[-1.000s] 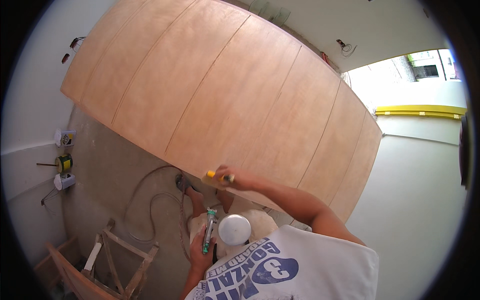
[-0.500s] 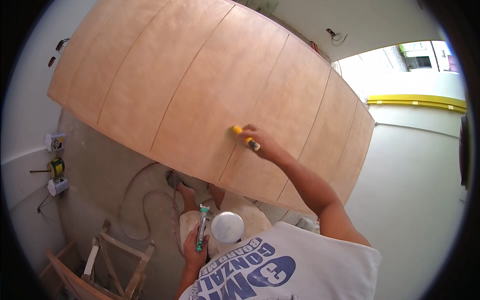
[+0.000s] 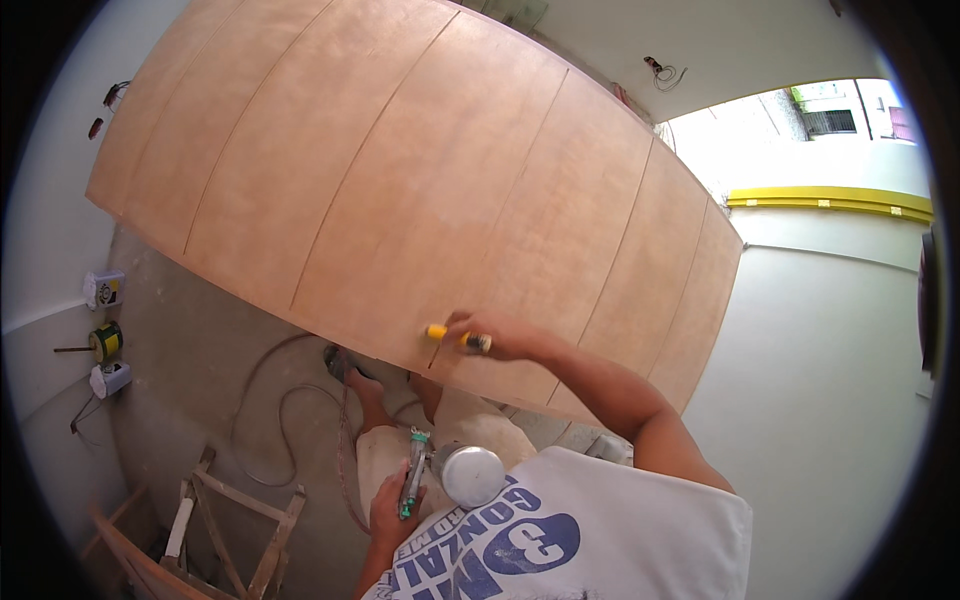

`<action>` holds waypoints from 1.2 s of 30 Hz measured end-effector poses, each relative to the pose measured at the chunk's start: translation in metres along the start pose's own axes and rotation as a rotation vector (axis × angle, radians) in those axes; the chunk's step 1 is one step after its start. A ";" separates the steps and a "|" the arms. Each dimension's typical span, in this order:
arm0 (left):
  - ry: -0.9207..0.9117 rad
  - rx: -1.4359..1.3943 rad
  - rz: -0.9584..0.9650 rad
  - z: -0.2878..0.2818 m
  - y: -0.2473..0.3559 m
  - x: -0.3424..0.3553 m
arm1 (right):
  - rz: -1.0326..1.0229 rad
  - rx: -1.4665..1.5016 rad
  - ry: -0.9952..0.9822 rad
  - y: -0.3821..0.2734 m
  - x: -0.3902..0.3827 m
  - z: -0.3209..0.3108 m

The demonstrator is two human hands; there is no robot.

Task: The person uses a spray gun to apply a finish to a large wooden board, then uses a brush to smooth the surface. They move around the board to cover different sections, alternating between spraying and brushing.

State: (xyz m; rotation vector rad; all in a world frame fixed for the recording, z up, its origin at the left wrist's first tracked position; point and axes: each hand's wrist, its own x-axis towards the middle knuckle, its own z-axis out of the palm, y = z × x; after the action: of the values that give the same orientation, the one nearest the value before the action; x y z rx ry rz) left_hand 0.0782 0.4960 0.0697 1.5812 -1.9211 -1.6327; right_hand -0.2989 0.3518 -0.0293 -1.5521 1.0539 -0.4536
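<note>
My right hand (image 3: 492, 337) is closed round a short yellow stick-like tool (image 3: 436, 332) with a dark band and a pale end. Its kind is not clear. The hand is over the near edge of a large, pale brown wooden panel (image 3: 400, 200), close to one of the grooves that cross it; whether the tool touches the wood I cannot tell. Low by my lap, my left hand (image 3: 387, 503) grips a spray gun (image 3: 414, 470) with green fittings. A round silver cup (image 3: 473, 475) sits beside the gun, seemingly joined to it.
A thin hose (image 3: 290, 430) curls over the floor below the panel. At the lower left stands a wooden frame (image 3: 235, 520). Several cans, among them a green and yellow one (image 3: 105, 342), stand by the left wall. A yellow bar (image 3: 830, 200) runs along the right side.
My right hand has moved the yellow tool toward me and slightly left, to the panel's near edge. The spray gun and its cup have shifted a little downward and right.
</note>
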 end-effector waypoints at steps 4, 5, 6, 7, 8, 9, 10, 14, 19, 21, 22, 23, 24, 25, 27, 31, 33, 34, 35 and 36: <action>0.053 0.013 0.030 -0.003 0.005 0.000 | 0.182 -0.534 0.598 0.006 0.015 -0.116; 0.075 0.019 0.041 -0.004 0.006 0.001 | 0.156 -0.409 0.604 -0.002 0.019 -0.111; 0.074 0.007 0.015 -0.005 0.009 -0.001 | 0.135 -0.269 0.602 -0.020 0.023 -0.092; 0.077 -0.005 -0.006 -0.005 0.012 0.002 | 0.113 -0.133 0.600 -0.034 0.026 -0.069; 0.083 -0.016 -0.020 -0.007 0.011 0.003 | 0.052 -0.035 0.419 -0.035 0.029 -0.028; 0.089 -0.030 -0.032 -0.008 0.010 0.001 | -0.004 0.050 0.237 -0.035 0.031 0.014; 0.098 -0.047 -0.045 -0.009 0.007 -0.001 | -0.035 0.035 0.055 -0.040 0.036 0.045; 0.100 -0.049 -0.129 -0.012 -0.004 -0.008 | 0.051 0.020 0.214 -0.004 0.069 0.047; 0.186 -0.106 -0.113 -0.014 -0.019 -0.010 | 0.130 0.056 0.404 -0.070 0.114 0.031; 0.186 -0.138 -0.119 -0.019 -0.023 -0.011 | 0.024 0.066 0.062 -0.062 0.131 0.057; 0.184 -0.145 -0.114 -0.021 -0.025 -0.011 | -0.026 -0.007 -0.064 -0.044 0.142 0.069; 0.183 -0.151 -0.112 -0.023 -0.027 -0.012 | -0.078 -0.079 -0.193 -0.032 0.153 0.079; 0.199 -0.135 -0.094 -0.025 -0.027 -0.013 | 0.049 0.006 -0.057 -0.026 0.171 0.080; 0.215 -0.117 -0.085 -0.027 -0.026 -0.018 | -0.019 -0.030 0.116 -0.039 0.186 0.082; 0.248 -0.119 -0.086 -0.030 -0.032 -0.021 | -0.157 -0.106 0.479 -0.091 0.219 0.079; 0.252 -0.167 -0.135 -0.030 -0.036 -0.023 | -0.076 0.035 0.237 -0.105 0.232 0.078; 0.249 -0.160 -0.113 -0.035 -0.037 -0.021 | -0.048 -0.083 0.057 -0.066 0.188 0.082; 0.252 -0.158 -0.090 -0.036 -0.039 -0.020 | 0.025 -0.009 0.033 -0.042 0.157 0.073; 0.257 -0.154 -0.076 -0.036 -0.042 -0.020 | 0.097 0.071 0.005 -0.025 0.123 0.059; 0.256 -0.161 -0.096 -0.038 -0.042 -0.022 | 0.149 -0.097 0.190 -0.026 0.092 0.040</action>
State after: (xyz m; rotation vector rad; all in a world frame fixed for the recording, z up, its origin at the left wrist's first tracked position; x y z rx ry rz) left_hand 0.1390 0.4961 0.0614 1.7425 -1.5696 -1.4922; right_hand -0.2107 0.2988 -0.0395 -1.5240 1.3457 -0.4593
